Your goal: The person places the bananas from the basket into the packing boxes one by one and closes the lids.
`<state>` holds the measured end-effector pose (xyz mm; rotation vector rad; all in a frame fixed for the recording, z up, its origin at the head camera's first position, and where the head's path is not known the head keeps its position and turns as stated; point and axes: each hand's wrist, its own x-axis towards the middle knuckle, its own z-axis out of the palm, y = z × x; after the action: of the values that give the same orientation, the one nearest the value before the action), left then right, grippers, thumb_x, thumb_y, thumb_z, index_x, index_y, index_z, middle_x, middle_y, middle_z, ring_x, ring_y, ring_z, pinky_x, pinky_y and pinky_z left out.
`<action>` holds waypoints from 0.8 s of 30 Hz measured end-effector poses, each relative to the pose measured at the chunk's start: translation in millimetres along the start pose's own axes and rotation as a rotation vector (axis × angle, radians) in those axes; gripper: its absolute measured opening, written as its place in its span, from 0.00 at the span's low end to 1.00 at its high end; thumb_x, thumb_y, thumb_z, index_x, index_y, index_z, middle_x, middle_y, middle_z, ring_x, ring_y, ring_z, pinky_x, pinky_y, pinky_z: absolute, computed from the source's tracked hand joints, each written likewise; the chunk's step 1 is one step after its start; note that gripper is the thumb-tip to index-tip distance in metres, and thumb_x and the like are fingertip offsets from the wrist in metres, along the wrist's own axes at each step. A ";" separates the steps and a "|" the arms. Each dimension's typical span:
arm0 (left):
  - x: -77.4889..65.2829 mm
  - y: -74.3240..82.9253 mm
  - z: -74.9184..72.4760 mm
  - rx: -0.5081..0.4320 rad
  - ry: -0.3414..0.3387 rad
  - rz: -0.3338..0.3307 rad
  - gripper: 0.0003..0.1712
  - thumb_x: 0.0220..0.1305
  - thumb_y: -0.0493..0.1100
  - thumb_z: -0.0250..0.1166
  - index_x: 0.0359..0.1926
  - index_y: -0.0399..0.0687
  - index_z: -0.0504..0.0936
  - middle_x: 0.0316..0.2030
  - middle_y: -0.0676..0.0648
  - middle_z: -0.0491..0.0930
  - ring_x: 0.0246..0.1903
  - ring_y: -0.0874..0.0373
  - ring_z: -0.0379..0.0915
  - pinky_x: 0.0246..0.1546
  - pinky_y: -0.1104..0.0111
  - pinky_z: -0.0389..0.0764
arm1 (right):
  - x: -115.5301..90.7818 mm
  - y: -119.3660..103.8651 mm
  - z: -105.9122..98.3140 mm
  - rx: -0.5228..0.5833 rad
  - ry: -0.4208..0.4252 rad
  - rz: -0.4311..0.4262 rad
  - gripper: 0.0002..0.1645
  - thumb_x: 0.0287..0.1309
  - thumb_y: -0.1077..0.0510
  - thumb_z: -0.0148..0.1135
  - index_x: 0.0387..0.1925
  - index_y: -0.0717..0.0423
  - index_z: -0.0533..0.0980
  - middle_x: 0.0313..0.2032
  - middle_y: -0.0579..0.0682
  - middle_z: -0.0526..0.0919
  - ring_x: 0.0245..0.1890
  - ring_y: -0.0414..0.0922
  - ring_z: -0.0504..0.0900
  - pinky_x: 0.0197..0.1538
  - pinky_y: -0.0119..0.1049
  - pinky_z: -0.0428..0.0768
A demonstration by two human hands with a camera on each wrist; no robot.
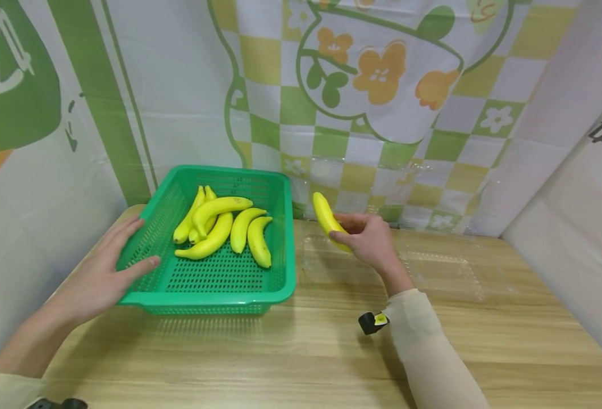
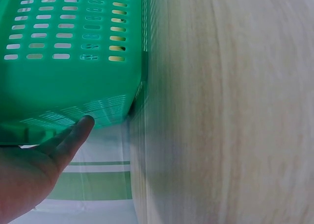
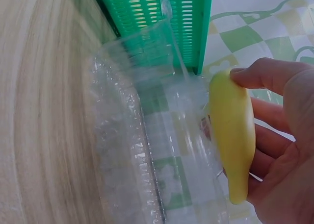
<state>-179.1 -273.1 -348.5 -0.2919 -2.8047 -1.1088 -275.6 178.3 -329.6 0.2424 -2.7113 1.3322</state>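
A yellow banana is pinched between the thumb and fingers of my right hand, to the right of the basket. In the right wrist view the banana overlaps a clear plastic box. My left hand lies at the left side of a green perforated basket, thumb spread from the straight fingers and reaching over the rim. From the left wrist, the hand shows beside the basket's outer wall. Several bananas lie inside the basket, some piled together on its left.
A clear plastic container sits on the wooden table, behind and right of my right hand. A patterned cloth hangs along the back, with pale printed sheets at the sides.
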 end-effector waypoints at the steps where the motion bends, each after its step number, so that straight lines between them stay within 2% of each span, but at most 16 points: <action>1: 0.0 -0.1 0.0 -0.002 0.000 0.000 0.49 0.82 0.52 0.56 0.86 0.39 0.38 0.84 0.27 0.35 0.81 0.21 0.32 0.71 0.20 0.42 | 0.4 0.9 0.1 -0.008 -0.007 -0.001 0.27 0.61 0.52 0.78 0.61 0.48 0.86 0.53 0.55 0.92 0.50 0.51 0.91 0.40 0.31 0.84; 7: -0.2 0.7 -0.8 -0.006 -0.005 -0.007 0.49 0.82 0.53 0.56 0.86 0.40 0.38 0.84 0.27 0.34 0.81 0.21 0.32 0.71 0.20 0.43 | 0.9 5.0 -0.4 -0.036 -0.057 0.003 0.28 0.62 0.52 0.78 0.63 0.47 0.85 0.57 0.53 0.90 0.53 0.50 0.90 0.43 0.33 0.84; 17: -0.6 1.2 -0.4 -0.006 -0.006 -0.002 0.49 0.82 0.52 0.56 0.86 0.39 0.38 0.84 0.27 0.33 0.81 0.21 0.31 0.71 0.20 0.42 | 2.0 13.3 3.2 -0.134 -0.114 0.005 0.26 0.63 0.52 0.77 0.63 0.47 0.85 0.56 0.54 0.91 0.53 0.50 0.89 0.46 0.36 0.86; 24: 0.0 0.9 -0.4 -0.007 -0.006 0.003 0.49 0.82 0.52 0.56 0.86 0.38 0.38 0.84 0.26 0.34 0.81 0.20 0.32 0.71 0.19 0.43 | 3.4 17.8 5.3 -0.150 -0.141 -0.002 0.26 0.63 0.53 0.76 0.63 0.48 0.84 0.54 0.54 0.91 0.51 0.49 0.89 0.45 0.36 0.86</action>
<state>-178.9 -272.8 -347.6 -0.3003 -2.8057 -1.1191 -282.5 184.5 -346.1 0.3370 -2.9088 1.1443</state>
